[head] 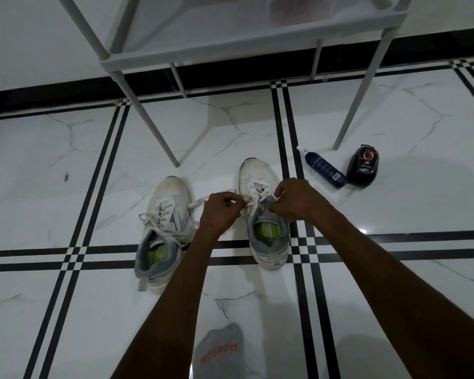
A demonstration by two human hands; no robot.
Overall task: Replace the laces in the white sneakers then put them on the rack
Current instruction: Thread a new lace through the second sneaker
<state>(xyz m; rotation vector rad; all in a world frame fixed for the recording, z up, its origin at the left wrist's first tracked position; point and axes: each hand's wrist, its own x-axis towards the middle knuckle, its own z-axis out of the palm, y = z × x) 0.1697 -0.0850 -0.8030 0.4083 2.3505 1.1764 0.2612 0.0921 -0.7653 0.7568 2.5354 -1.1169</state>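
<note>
Lacing under way, racking not begun
Both hands (222,212) (294,201) pinch the lace (253,198) on the right sneaker (263,220), seemingly half-threaded; left sneaker (162,231) beside it is laced, both below the rack (230,47)

White marble-look floor (394,283) here, glossy, crossed by paired black stripes that meet in small checkered squares. A black skirting (230,69) runs along the foot of a pale wall (25,36). Light is dim, with one small bright glint on a tile at the right.
</note>
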